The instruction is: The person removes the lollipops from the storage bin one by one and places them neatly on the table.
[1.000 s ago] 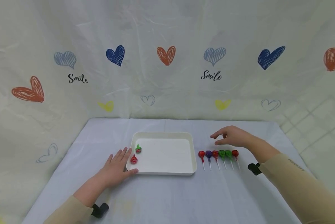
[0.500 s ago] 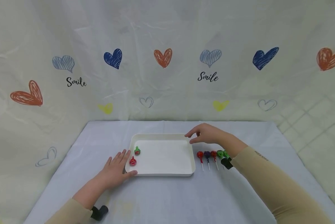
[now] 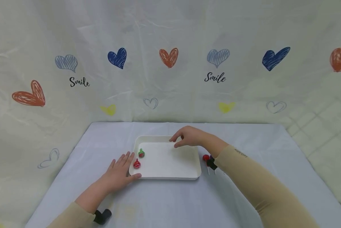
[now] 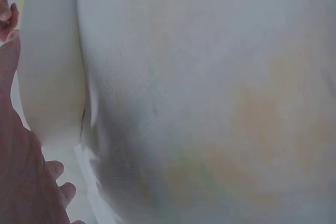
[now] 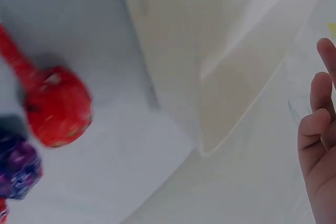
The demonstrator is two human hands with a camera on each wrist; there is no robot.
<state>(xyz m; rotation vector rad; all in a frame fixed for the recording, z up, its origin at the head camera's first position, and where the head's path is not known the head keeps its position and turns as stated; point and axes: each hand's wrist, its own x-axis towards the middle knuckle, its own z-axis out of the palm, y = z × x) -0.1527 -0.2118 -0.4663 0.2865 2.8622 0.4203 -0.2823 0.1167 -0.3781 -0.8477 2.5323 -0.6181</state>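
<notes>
In the head view, a white tray (image 3: 164,160) lies mid-table. My left hand (image 3: 116,174) spreads flat along its left edge, thumb over the near left corner. Just inside that edge are a green-wrapped lollipop (image 3: 141,153) and a red-wrapped lollipop (image 3: 137,163). My right hand (image 3: 189,136) hovers over the tray's far right part, thumb and index finger apart, and nothing shows between them. To the right of the tray lie a red lollipop (image 5: 59,106) and a purple lollipop (image 5: 18,166); my right sleeve hides the rest of that row.
A white cloth covers the table (image 3: 159,202). Behind it hangs a pale backdrop printed with hearts. Black wrist cameras sit under both cuffs, the right camera (image 3: 211,164) overlapping the lollipops in the head view.
My right hand has swept left, from above the lollipop row to over the tray, its fingers still parted. My left hand stays at the tray's edge.
</notes>
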